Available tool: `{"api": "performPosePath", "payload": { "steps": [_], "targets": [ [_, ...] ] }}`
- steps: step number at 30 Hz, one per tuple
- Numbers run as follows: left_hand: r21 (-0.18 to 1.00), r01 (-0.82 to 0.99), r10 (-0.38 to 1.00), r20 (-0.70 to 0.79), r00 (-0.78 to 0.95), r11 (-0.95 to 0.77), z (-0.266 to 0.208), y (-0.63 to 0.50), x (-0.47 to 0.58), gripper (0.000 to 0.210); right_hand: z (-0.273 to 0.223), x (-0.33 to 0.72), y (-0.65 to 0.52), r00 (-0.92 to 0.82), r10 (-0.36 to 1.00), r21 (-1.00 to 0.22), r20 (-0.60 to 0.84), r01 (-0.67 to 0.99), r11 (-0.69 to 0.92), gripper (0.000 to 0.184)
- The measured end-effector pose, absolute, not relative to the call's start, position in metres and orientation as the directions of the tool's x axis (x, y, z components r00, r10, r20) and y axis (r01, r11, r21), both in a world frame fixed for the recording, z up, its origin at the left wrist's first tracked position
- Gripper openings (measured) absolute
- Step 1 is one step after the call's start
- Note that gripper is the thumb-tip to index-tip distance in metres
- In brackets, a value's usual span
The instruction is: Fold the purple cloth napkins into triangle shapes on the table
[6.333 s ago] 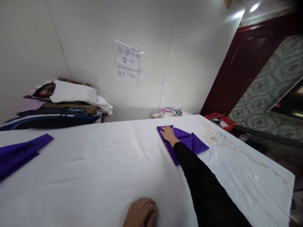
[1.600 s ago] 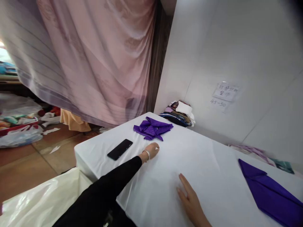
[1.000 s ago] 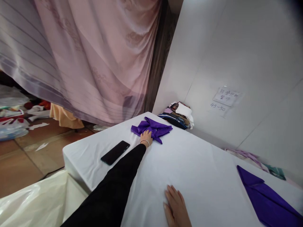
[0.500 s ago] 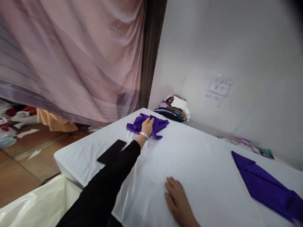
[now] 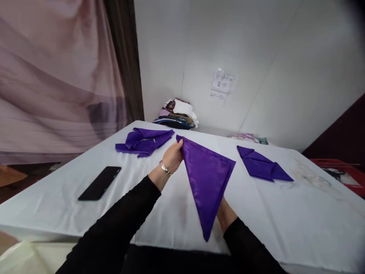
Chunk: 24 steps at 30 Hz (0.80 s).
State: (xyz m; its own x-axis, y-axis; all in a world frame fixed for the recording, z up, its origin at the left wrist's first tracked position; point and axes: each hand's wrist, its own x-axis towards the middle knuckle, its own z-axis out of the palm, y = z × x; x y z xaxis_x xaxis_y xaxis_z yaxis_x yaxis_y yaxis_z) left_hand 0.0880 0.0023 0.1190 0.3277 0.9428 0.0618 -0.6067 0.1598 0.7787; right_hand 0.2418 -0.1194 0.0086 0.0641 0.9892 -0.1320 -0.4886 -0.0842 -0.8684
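Note:
A purple triangular scarf (image 5: 205, 175), folded in layers, hangs above the table with its point down. Pinching its upper left corner is my left hand (image 5: 173, 156), a silver bracelet at the wrist. My right hand (image 5: 224, 207) is behind the scarf's lower right side; only its wrist part shows, and the fingers are hidden. A crumpled purple scarf (image 5: 146, 141) lies at the far left of the table, beyond my left hand. To the right, another purple scarf (image 5: 261, 163) lies folded on the cloth.
The table has a white cover (image 5: 173, 213). A black phone (image 5: 99, 183) lies at left. Against the wall sits a stack of folded clothes (image 5: 178, 114), below a handwritten paper sign (image 5: 222, 83). A red crate (image 5: 342, 171) stands at right, a pink curtain (image 5: 57, 76) at left.
My left hand has brought a purple scarf from the crumpled heap toward the middle, where it now hangs as a triangle. My right hand has moved behind it. The view has turned right.

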Motion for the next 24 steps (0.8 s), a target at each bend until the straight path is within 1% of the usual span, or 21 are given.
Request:
{"api": "performPosePath", "payload": {
  "steps": [3, 5, 7, 10, 13, 16, 18, 20, 22, 23, 24],
  "targets": [
    [0.784, -0.512, 0.926, -0.21, 0.313, 0.351, 0.076, 0.014, 0.093, 0.017, 0.006, 0.248, -0.119, 0.053, 0.975, -0.733, -0.216, -0.668, -0.127, 0.042],
    [0.771, -0.436, 0.884, -0.368, 0.289, 0.464, 0.05, 0.019, 0.095, 0.022, -0.002, 0.247, -0.119, 0.029, 0.964, -0.665, -0.263, -0.729, -0.16, 0.04],
    [0.764, -0.381, 0.854, -0.452, 0.259, 0.52, 0.029, 0.02, 0.096, 0.026, -0.01, 0.241, -0.123, -0.033, 0.958, -0.628, -0.285, -0.748, -0.213, 0.04],
    [0.784, -0.326, 0.849, -0.483, 0.213, 0.528, 0.015, 0.024, 0.099, 0.027, -0.016, 0.233, -0.128, -0.096, 0.966, -0.604, -0.24, -0.765, -0.226, 0.043],
    [0.838, -0.276, 0.882, -0.44, 0.171, 0.471, 0.018, 0.035, 0.103, 0.026, -0.014, 0.234, -0.125, -0.061, 0.971, -0.606, -0.232, -0.772, -0.193, 0.039],
    [0.915, -0.215, 0.94, -0.325, 0.105, 0.341, 0.029, 0.046, 0.107, 0.026, -0.016, 0.241, -0.113, 0.013, 0.96, -0.639, -0.281, -0.749, -0.177, 0.032],
    [0.96, -0.16, 0.973, -0.226, 0.037, 0.229, 0.033, 0.043, 0.109, 0.027, -0.019, 0.247, -0.105, 0.063, 0.957, -0.657, -0.285, -0.739, -0.147, 0.034],
    [0.985, -0.105, 0.991, -0.136, 0.002, 0.135, 0.028, 0.027, 0.115, 0.034, -0.023, 0.252, -0.101, 0.079, 0.959, -0.653, -0.271, -0.747, -0.123, 0.038],
    [1.0, -0.003, 0.998, -0.019, 0.062, 0.019, 0.015, 0.0, 0.123, 0.041, -0.025, 0.256, -0.099, 0.065, 0.963, -0.634, -0.263, -0.764, -0.122, 0.04],
    [0.982, 0.135, 0.978, 0.105, 0.182, -0.13, 0.006, -0.015, 0.127, 0.045, -0.025, 0.257, -0.1, 0.049, 0.965, -0.624, -0.258, -0.771, -0.128, 0.04],
    [0.928, 0.257, 0.938, 0.191, 0.289, -0.268, -0.003, -0.03, 0.131, 0.051, -0.025, 0.257, -0.1, 0.032, 0.968, -0.616, -0.249, -0.777, -0.133, 0.041]
  ]
}}
